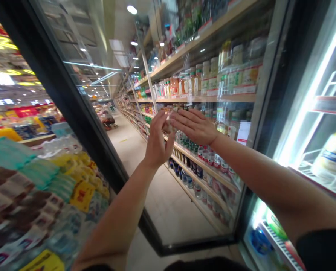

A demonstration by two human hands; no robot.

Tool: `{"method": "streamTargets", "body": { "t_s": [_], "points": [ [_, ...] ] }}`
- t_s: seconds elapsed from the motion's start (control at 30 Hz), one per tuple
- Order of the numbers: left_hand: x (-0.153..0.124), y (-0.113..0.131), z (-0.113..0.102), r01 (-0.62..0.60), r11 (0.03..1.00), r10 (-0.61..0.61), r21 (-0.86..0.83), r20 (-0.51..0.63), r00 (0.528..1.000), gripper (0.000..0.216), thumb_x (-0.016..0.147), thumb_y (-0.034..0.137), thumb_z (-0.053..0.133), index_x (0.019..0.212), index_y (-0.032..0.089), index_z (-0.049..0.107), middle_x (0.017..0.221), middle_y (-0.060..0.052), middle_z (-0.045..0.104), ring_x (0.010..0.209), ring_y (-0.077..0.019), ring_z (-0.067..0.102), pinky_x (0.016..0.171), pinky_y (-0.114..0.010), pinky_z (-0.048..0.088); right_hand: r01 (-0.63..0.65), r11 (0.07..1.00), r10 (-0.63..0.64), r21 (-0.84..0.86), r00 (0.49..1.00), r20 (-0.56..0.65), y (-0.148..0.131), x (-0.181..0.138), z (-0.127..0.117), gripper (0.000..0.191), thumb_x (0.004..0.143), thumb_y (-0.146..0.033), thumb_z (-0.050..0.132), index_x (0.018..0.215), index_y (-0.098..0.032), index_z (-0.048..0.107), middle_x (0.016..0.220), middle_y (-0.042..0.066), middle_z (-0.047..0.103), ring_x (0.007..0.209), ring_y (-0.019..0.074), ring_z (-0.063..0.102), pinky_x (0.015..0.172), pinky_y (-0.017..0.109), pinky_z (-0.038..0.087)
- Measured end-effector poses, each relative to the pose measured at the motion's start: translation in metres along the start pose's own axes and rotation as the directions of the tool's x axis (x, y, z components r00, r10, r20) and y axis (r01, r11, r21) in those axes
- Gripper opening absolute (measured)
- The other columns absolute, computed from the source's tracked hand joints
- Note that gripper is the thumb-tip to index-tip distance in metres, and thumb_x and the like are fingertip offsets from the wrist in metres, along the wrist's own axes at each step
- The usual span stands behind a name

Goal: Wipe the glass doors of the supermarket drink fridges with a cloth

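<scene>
In a supermarket aisle, I see the open glass door (168, 210) of a chiller swung out across centre frame, both hands raised against its pane near 12 o'clock. The right hand (194, 126) lies flat, fingers stretched, gripping nothing. The left hand (158, 141) is half curled just beside it. A small pale scrap (168, 127) sits between them, and I cannot tell whether either hand pinches it. In my judgement the door is unsteadied: a firm push could swing it toward the bottled drinks (207, 158) at 3 o'clock, or the scrap could drop.
</scene>
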State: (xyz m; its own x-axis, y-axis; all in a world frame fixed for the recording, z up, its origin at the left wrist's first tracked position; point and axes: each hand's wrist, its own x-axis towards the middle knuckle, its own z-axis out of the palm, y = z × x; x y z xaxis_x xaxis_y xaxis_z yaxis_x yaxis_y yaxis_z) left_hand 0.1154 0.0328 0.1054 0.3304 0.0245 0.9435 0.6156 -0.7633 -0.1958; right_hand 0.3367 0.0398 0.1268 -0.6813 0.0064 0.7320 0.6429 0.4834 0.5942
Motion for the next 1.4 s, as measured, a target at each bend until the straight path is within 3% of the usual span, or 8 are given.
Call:
{"method": "streamTargets", "body": {
  "t_s": [0.27, 0.57, 0.73, 0.87, 0.93, 1.13, 1.3, 1.4],
  "points": [
    [-0.036, -0.049, -0.022, 0.169, 0.910, -0.182, 0.378, 0.001, 0.983, 0.063, 0.104, 0.048, 0.035, 0.156, 0.012, 0.034, 0.162, -0.018, 0.028, 0.155, -0.0313, 0.010, 0.125, -0.056, 0.003, -0.079, 0.996, 0.078, -0.041, 0.997, -0.021, -0.001, -0.003, 0.003, 0.038, 0.101, -0.029, 0.046, 0.138, -0.024, 0.053, 0.144, 0.005, 0.056, 0.141, 0.0223, 0.044, 0.117, 0.047, 0.039],
    [-0.041, -0.048, -0.016, 0.202, 0.924, -0.202, 0.325, -0.032, 0.979, 0.062, 0.105, 0.049, 0.034, 0.157, 0.016, 0.034, 0.163, -0.014, 0.028, 0.155, -0.0278, 0.008, 0.126, -0.054, 0.004, 0.030, 0.999, -0.030, -0.025, 0.999, 0.011, -0.005, 0.026, -0.008, 0.040, 0.100, -0.023, 0.048, 0.139, -0.032, 0.056, 0.126, 0.003, 0.065, 0.124, 0.0217, 0.054, 0.110, 0.043, 0.048],
    [-0.043, -0.048, -0.017, 0.192, 0.928, -0.189, 0.321, -0.041, 0.981, 0.060, 0.105, 0.046, 0.038, 0.158, 0.018, 0.033, 0.163, -0.012, 0.029, 0.155, -0.0280, 0.009, 0.126, -0.055, 0.005, -0.344, 0.939, 0.341, 0.011, 0.923, -0.178, -0.018, 0.050, 0.001, 0.051, 0.101, -0.024, 0.036, 0.153, -0.028, 0.041, 0.144, 0.007, 0.052, 0.146, 0.0258, 0.035, 0.124, 0.053, 0.032],
    [-0.044, -0.046, -0.019, 0.198, 0.934, -0.195, 0.298, -0.040, 0.980, 0.059, 0.105, 0.044, 0.039, 0.157, 0.018, 0.034, 0.163, -0.011, 0.030, 0.155, -0.0264, 0.008, 0.126, -0.054, 0.004, -0.169, 0.984, 0.171, 0.056, 0.985, -0.026, -0.045, 0.043, 0.017, 0.059, 0.101, -0.024, 0.040, 0.158, -0.029, 0.027, 0.155, 0.004, 0.043, 0.153, 0.0209, 0.026, 0.126, 0.049, 0.033],
    [-0.044, -0.046, -0.019, 0.203, 0.936, -0.201, 0.287, -0.036, 0.979, 0.058, 0.105, 0.045, 0.040, 0.157, 0.019, 0.035, 0.163, -0.010, 0.030, 0.155, -0.0260, 0.008, 0.127, -0.054, 0.005, -0.097, 0.995, 0.096, 0.035, 0.995, 0.041, -0.047, 0.044, 0.014, 0.056, 0.102, -0.024, 0.042, 0.156, -0.033, 0.030, 0.154, 0.001, 0.045, 0.151, 0.0189, 0.030, 0.124, 0.048, 0.035],
    [-0.045, -0.046, -0.019, 0.227, 0.940, -0.231, 0.255, -0.018, 0.973, 0.060, 0.105, 0.046, 0.040, 0.158, 0.020, 0.032, 0.164, -0.009, 0.026, 0.155, -0.0266, 0.008, 0.127, -0.053, 0.003, -0.378, 0.925, 0.369, -0.047, 0.920, -0.132, -0.037, 0.058, 0.005, 0.041, 0.102, -0.030, 0.041, 0.141, -0.021, 0.052, 0.142, 0.011, 0.055, 0.138, 0.0281, 0.045, 0.117, 0.055, 0.038],
    [-0.045, -0.046, -0.020, 0.229, 0.945, -0.239, 0.232, 0.014, 0.971, 0.061, 0.104, 0.042, 0.044, 0.159, 0.021, 0.030, 0.165, -0.008, 0.024, 0.155, -0.0273, 0.005, 0.127, -0.054, 0.000, -0.095, 0.993, 0.092, -0.067, 0.995, -0.047, -0.044, 0.050, 0.012, 0.032, 0.100, -0.026, 0.046, 0.127, -0.020, 0.062, 0.116, 0.009, 0.068, 0.108, 0.0230, 0.061, 0.094, 0.040, 0.054],
    [-0.045, -0.047, -0.020, 0.236, 0.947, -0.246, 0.217, 0.017, 0.969, 0.062, 0.103, 0.039, 0.046, 0.160, 0.022, 0.028, 0.165, -0.008, 0.024, 0.155, -0.0278, 0.006, 0.127, -0.055, -0.001, -0.280, 0.951, 0.245, -0.129, 0.941, -0.235, -0.024, 0.061, 0.001, 0.041, 0.100, -0.027, 0.045, 0.138, -0.020, 0.056, 0.124, 0.012, 0.063, 0.110, 0.0248, 0.058, 0.096, 0.042, 0.051]
  ]
}}
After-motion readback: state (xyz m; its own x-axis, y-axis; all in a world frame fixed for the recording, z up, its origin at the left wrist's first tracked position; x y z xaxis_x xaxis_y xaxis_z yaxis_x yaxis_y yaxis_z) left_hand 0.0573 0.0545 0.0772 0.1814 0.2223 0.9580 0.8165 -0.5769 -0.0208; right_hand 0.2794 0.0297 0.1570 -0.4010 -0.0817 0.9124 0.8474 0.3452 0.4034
